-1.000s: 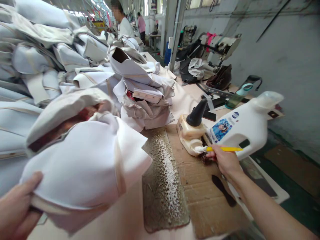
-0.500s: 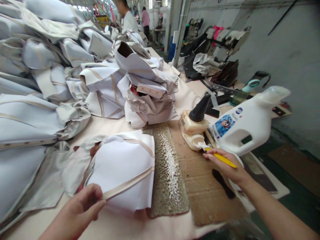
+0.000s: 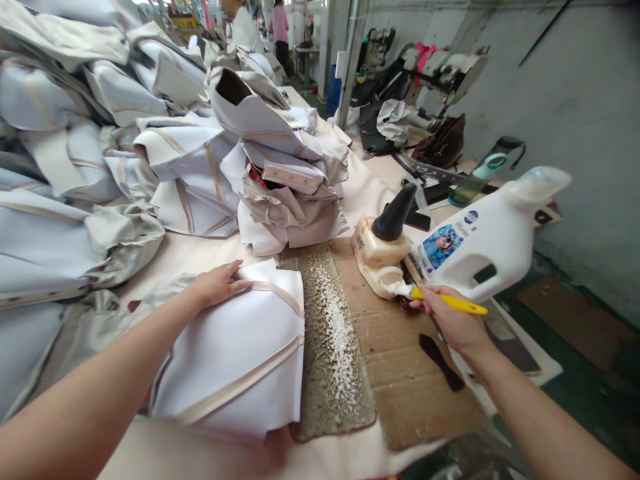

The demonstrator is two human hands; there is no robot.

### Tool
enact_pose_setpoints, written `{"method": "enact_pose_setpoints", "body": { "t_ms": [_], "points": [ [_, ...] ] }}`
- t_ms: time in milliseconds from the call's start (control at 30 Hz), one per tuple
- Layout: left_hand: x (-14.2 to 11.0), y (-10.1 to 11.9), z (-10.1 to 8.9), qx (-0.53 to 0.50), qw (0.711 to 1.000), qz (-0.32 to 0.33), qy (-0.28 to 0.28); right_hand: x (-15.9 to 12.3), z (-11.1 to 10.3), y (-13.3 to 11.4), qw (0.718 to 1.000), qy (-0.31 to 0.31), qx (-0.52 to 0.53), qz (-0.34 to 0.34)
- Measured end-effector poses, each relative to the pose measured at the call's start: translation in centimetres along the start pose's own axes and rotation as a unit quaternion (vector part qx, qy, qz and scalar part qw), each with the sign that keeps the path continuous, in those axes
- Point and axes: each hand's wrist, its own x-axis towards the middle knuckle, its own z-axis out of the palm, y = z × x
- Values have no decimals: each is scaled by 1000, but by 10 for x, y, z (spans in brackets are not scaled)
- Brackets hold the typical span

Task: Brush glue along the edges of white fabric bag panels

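hands 2: left hand point(image 3: 216, 283), right hand point(image 3: 453, 320) | yellow brush point(image 3: 440, 300) 1 | white jug point(image 3: 487, 243) 1 | glue pot point(image 3: 383, 257) 1 | people in background 2

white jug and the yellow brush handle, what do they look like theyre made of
White jug: likely opaque moulded plastic, smooth semi-gloss, with a moulded grip hole and printed label. Yellow brush handle, in the right hand: probably glossy plastic, possibly painted wood.

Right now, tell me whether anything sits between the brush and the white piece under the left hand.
Only the crusted mat lies flat between the yellow-handled brush in the right hand and the white piece; nothing upright blocks.
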Motion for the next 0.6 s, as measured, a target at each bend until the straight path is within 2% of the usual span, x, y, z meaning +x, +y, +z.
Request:
{"method": "enact_pose_setpoints", "body": {
  "t_ms": [67,200,300,367,433,500,600],
  "points": [
    [10,-5,2,-9,999,-16,-40,-2,-6,-1,999,7,-40,2],
    [7,-10,1,-27,997,-11,-65,-5,-7,-5,998,21,-58,-20],
    [-2,-10,-4,-69,994,9,-79,-13,-4,-4,995,-52,-85,-27],
    [-8,-8,-11,-115,989,18,-88,-20,-7,-2,990,-111,-88,-7],
    [-10,-2,-20,-152,983,21,-96,-25,-10,-3,987,-131,-90,15],
    [-8,5,-28,-171,980,25,-101,-26,-11,-7,988,-106,-116,-3],
    [1,16,-31,-167,981,32,-99,-20,-5,-15,986,-33,-145,-70]
  ]
}}
